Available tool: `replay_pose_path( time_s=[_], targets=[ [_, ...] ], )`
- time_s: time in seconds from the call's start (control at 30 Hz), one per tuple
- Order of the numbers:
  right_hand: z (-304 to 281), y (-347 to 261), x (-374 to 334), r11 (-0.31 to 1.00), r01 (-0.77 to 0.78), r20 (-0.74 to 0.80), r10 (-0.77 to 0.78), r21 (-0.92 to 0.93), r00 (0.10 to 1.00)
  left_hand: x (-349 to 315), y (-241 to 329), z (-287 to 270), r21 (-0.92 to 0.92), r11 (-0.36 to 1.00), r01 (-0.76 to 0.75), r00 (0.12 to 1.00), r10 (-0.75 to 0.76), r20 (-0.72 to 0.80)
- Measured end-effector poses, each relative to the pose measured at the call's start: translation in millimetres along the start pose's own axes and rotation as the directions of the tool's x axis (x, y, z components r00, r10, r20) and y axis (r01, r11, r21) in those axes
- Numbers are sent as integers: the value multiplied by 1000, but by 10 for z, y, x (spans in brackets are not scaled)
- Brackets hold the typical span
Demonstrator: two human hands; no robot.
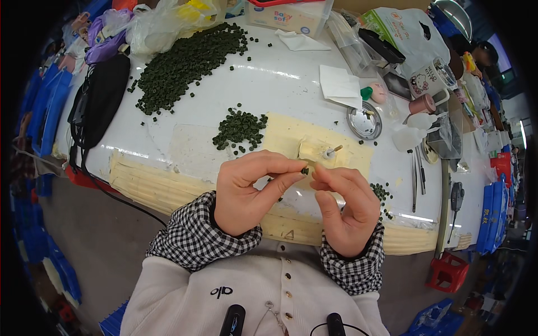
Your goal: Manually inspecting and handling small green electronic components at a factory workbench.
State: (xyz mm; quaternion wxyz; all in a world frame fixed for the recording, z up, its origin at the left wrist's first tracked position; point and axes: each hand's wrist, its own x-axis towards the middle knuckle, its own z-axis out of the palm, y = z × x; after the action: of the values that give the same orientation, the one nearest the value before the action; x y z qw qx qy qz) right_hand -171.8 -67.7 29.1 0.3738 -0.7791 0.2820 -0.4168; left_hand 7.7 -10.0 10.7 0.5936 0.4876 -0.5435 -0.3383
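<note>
Head view, with the clock face centred on the small dark green piece [305,171] and twelve o'clock at the far side: the left hand [246,190] comes in from eight o'clock, the tips of its thumb and forefinger clamped on that piece, which is lifted above the near part of the white counter [291,84]. The right hand [348,207] comes in from four o'clock with its fingers bent, its thumb and forefinger apart; the forefinger's tip is just beside the piece, and I cannot tell whether it touches. Black-and-white checked sleeves [185,224] cover both forearms. Near the hands at one o'clock, a small block [309,148] with an upright-tilted peg [334,152] rests on a pale yellow sheet [280,126]. At ten o'clock lies a small pile [240,130] of similar green pieces, and farther out the same way a much larger heap [185,70] spreads toward crumpled plastic bags [162,31]. A few loose pieces [380,192] are strewn between three and four o'clock, beside the right wrist. A round metal dish [364,126] lies toward two o'clock, with folded white paper [339,84] at one and a printed mug [423,81] farther out at two. Metal tweezers [414,182] lie at three o'clock; a black pouch [107,101] lies between nine and ten.
</note>
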Motion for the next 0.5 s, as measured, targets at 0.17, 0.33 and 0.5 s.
replay_pose_path(
  time_s=[0.17,0.33,0.5],
  targets=[
    [-170,-4,183,940,-16,-189,-51,-340,981,-20,-3,-7,-4,1000,-8,1000,8,-26],
    [-245,161,337,898,-33,-90,-8,-440,996,-19,-5,-5,-6,1000,-10,1000,10,-17],
    [-168,225,338,925,-65,-73,40,-375,997,-14,14,-4,-1,1000,-27,1000,27,-12]
  ],
)
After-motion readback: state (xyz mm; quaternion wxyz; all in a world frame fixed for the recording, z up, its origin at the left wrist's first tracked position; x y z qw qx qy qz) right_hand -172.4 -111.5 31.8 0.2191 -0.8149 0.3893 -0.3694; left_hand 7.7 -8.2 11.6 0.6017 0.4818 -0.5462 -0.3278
